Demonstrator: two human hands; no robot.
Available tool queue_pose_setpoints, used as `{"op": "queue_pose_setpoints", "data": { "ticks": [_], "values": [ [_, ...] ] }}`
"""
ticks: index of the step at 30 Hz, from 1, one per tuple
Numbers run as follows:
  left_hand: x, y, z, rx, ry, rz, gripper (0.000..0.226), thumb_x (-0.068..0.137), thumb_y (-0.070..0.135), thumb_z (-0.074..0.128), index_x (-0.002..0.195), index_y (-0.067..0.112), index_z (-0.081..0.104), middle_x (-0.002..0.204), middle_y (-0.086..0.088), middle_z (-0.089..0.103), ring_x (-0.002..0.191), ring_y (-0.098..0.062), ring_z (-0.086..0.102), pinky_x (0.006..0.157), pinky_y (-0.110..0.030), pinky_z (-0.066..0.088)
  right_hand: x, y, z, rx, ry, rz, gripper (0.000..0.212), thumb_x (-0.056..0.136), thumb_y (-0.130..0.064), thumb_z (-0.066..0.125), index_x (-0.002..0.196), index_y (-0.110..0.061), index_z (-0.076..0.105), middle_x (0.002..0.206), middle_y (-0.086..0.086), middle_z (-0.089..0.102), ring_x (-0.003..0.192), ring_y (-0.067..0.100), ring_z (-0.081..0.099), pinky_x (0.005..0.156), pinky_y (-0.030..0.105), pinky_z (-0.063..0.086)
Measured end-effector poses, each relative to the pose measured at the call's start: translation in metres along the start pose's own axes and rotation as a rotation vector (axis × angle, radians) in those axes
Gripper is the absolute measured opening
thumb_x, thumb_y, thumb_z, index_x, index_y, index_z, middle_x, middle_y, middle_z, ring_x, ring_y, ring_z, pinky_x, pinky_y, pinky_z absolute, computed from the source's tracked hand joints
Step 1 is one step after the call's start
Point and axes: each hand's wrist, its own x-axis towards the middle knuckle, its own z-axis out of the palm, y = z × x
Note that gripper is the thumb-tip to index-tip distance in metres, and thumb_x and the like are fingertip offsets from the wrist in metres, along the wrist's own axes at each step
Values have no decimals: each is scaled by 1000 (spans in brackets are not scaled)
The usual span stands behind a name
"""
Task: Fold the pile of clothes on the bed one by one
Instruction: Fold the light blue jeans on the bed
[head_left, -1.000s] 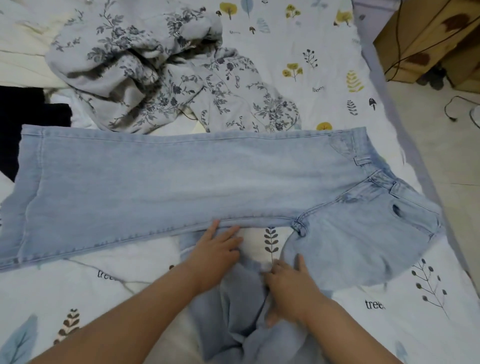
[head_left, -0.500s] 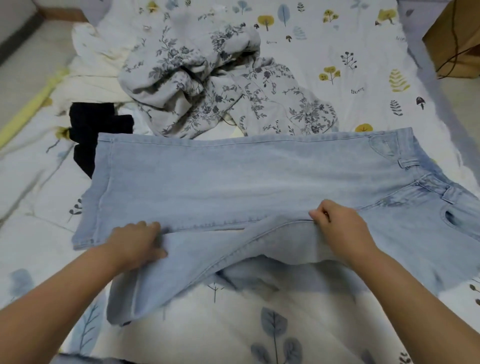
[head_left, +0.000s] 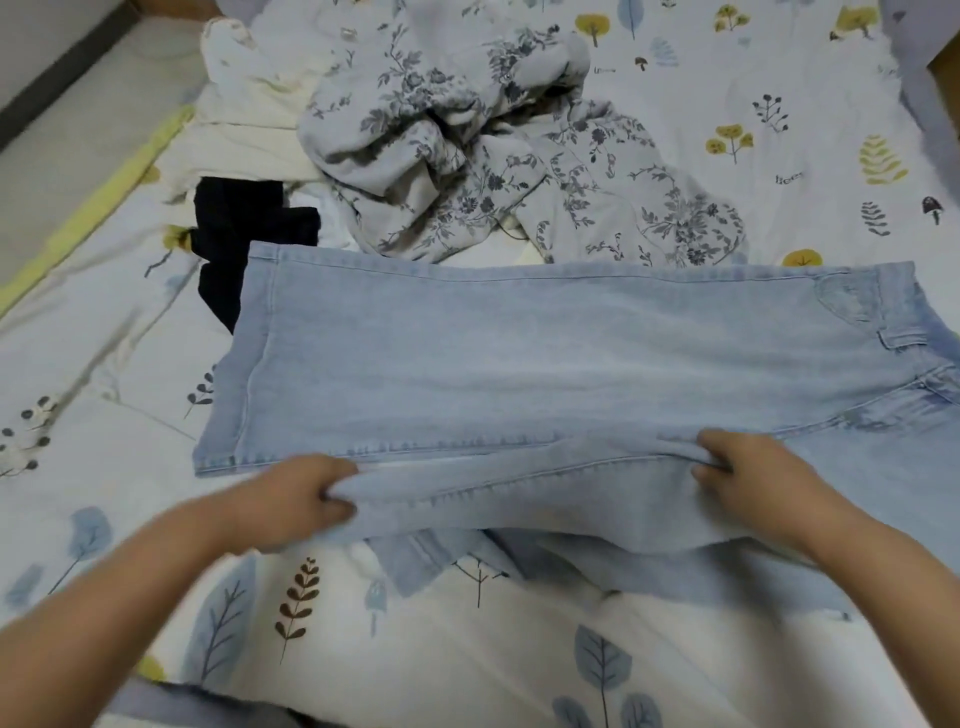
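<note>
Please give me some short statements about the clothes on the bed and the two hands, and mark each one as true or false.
1. Both hands grip the near leg of the light blue jeans. True: the left hand and the right hand each pinch its edge.
2. The far leg of the jeans lies flat on the bedsheet. True.
3. The floral garment is folded neatly. False: it lies crumpled beyond the jeans.
4. The black garment lies on top of the jeans. False: it lies past the hem end, partly under the jeans.
5. The right hand holds the jeans at the hem. False: it holds them near the crotch; the left hand is nearer the hem.
</note>
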Motion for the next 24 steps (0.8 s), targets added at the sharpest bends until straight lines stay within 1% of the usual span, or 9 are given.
{"op": "queue_pose_setpoints", "data": {
  "ticks": [2,4,7,11,13,16,18,21,24],
  "values": [
    [-6,-2,-42,-188,-27,-89,15,86,14,64,73,16,58,45,6,44,32,-5,38,33,-16,33,8,0,-14,60,89,27,27,89,-15,57,67,-22,43,79,11,52,94,34,58,64,30,28],
    [0,1,-76,-149,113,-127,20,79,21,73,71,13,56,43,5,42,34,-7,36,35,-17,32,21,-5,-20,121,246,42,21,89,-14,56,71,-19,46,77,14,51,90,38,57,64,33,31],
    [29,-1,-93,-10,466,-157,27,72,31,78,78,15,57,67,-2,59,59,-13,52,53,-24,39,41,-18,-9,141,454,109,6,89,-9,55,92,-8,59,91,26,61,92,43,55,68,39,38],
    [59,-23,-58,-37,744,-268,47,79,30,72,115,7,53,117,-14,59,106,-33,55,86,-38,42,48,-44,38,-67,616,59,50,66,7,69,115,4,58,110,36,54,102,50,52,85,58,42],
    [62,-33,-23,-82,755,-414,52,82,25,68,122,0,47,123,-24,52,113,-41,49,92,-43,39,38,-66,69,-101,627,-109,57,58,-2,76,112,1,57,111,34,55,99,48,56,83,60,45],
    [59,-48,27,-252,687,-607,46,82,28,67,106,-8,51,108,-29,58,100,-41,56,84,-42,44,9,-106,116,-64,580,-494,50,70,-36,61,111,-9,49,111,23,61,104,36,50,87,51,50],
    [57,-50,48,-403,570,-654,42,84,36,62,91,-5,58,94,-21,65,90,-36,61,76,-36,45,-5,-124,140,-95,429,-641,65,59,-52,69,109,-14,52,109,14,64,103,26,53,86,38,50],
    [55,-42,60,-629,522,-606,27,88,29,60,79,3,57,78,-13,59,83,-32,59,73,-34,43,-10,-146,160,-93,292,-640,57,31,-35,90,79,-17,66,86,4,69,80,20,67,70,26,55],
    [50,-39,54,-853,631,-517,18,88,18,59,72,11,54,78,-10,60,83,-31,59,82,-43,49,-13,-170,151,4,298,-541,47,28,-18,90,61,-19,57,49,-3,56,43,11,56,40,16,39]
  ]
}}
